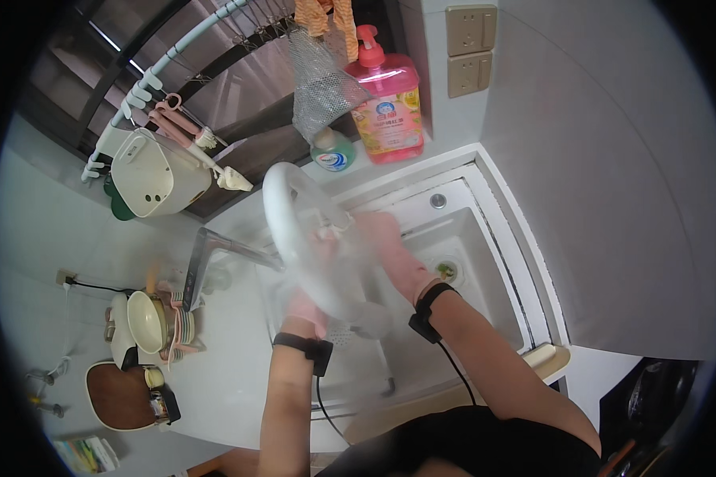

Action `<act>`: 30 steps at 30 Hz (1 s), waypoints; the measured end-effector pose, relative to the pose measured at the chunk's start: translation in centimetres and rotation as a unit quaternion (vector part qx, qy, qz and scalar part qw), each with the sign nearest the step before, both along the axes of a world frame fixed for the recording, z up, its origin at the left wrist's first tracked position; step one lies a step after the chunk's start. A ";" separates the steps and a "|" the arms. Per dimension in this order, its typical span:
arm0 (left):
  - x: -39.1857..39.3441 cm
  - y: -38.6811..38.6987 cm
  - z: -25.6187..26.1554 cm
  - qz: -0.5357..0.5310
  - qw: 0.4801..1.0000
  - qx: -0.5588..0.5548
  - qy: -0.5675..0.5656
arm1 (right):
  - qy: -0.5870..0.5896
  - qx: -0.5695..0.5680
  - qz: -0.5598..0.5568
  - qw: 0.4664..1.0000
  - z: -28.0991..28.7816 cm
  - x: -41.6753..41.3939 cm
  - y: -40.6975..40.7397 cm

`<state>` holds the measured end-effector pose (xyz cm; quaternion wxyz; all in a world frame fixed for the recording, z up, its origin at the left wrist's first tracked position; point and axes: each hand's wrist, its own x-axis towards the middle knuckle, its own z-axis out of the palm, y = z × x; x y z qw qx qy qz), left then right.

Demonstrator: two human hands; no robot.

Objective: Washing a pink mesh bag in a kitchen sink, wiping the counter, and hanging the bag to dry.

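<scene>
Both my hands wear pink gloves over a white sink [477, 238]. A white curved faucet [280, 203] arches in front of them, close to the camera and blurred. My left hand [304, 307] is mostly hidden behind the faucet, with pink fingers partly showing near its base. From the right, my right hand [385, 235] reaches toward the faucet's base, where a small whitish thing [337, 226] shows between the hands. Haze and the faucet keep me from telling what either hand grips. Green scraps [445, 271] lie in the drain of the right basin.
A second, grey tap [200, 268] stands left of the sink. Behind are a pink pump bottle [388, 119], a green bottle [333, 152] and a hanging mesh bag [322, 83]. Brushes [185, 137] and a white bin [143, 173] hang from a rail. Dishes [185, 325] stand at left.
</scene>
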<state>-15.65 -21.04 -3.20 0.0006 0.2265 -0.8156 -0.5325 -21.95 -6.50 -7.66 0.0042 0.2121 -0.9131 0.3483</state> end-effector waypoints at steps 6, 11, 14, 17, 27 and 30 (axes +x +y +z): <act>0.4 -0.8 0.4 0.015 1.000 0.011 -0.006 | 0.013 -0.096 0.036 0.995 -1.9 5.0 0.1; 1.4 -1.4 1.0 0.035 0.999 0.036 0.002 | 0.067 -0.313 0.188 0.928 2.7 7.2 -1.9; -0.2 1.2 1.2 0.015 0.995 0.095 0.001 | 0.047 0.018 0.130 0.990 -0.7 3.8 -1.6; 1.1 -0.7 2.0 0.060 0.985 0.160 0.039 | -0.081 -0.065 0.106 0.989 -2.6 3.6 -1.6; 4.3 1.2 8.7 -0.068 0.987 0.124 0.071 | -0.566 -0.380 -0.130 0.720 -0.1 11.7 12.0; 1.4 0.8 5.0 0.006 0.999 0.048 0.001 | -0.668 -0.385 -0.263 0.580 -3.5 14.3 12.7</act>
